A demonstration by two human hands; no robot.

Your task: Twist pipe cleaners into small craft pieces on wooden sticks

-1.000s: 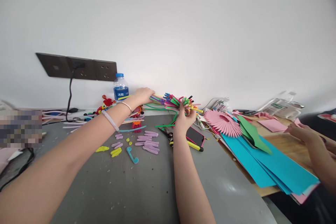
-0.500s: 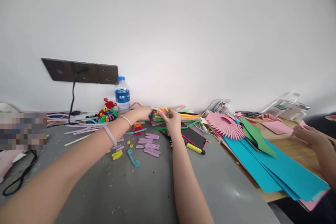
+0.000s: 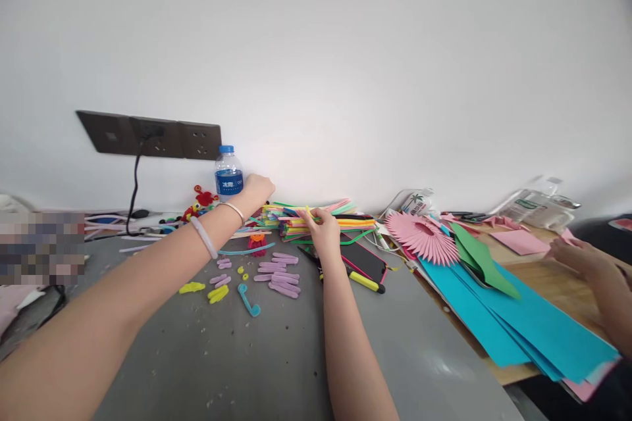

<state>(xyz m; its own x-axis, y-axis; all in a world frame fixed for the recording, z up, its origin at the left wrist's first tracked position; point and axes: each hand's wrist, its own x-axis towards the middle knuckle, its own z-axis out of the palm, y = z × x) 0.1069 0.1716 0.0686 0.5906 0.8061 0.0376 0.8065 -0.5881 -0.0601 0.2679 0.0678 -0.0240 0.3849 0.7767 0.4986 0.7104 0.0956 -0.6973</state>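
Observation:
My left hand [image 3: 259,189] is raised by the wall, just right of the water bottle [image 3: 229,177]. Its fingers curl away from me, so what they hold, if anything, is hidden. My right hand [image 3: 324,227] rests on a pile of colourful pipe cleaners [image 3: 355,223], thumb and fingers closed on a few of them near a yellow tip. Nearer to me on the grey table lie short folded purple pipe cleaners [image 3: 285,278], yellow folded pieces [image 3: 218,294] and a blue piece with curled ends [image 3: 248,300]. A red and orange figure [image 3: 257,243] sits by the pile.
Yellow-handled pliers [image 3: 365,281] and a dark phone [image 3: 365,258] lie right of my forearm. Further right are a pleated pink paper fan [image 3: 422,237], blue sheets [image 3: 538,316] and another person's hand [image 3: 580,256]. A power strip of sockets [image 3: 151,136] is on the wall.
My left hand has lifted off the pile, up and to the left beside the bottle, uncovering the left ends of the pipe cleaners. My right hand stays at the pile.

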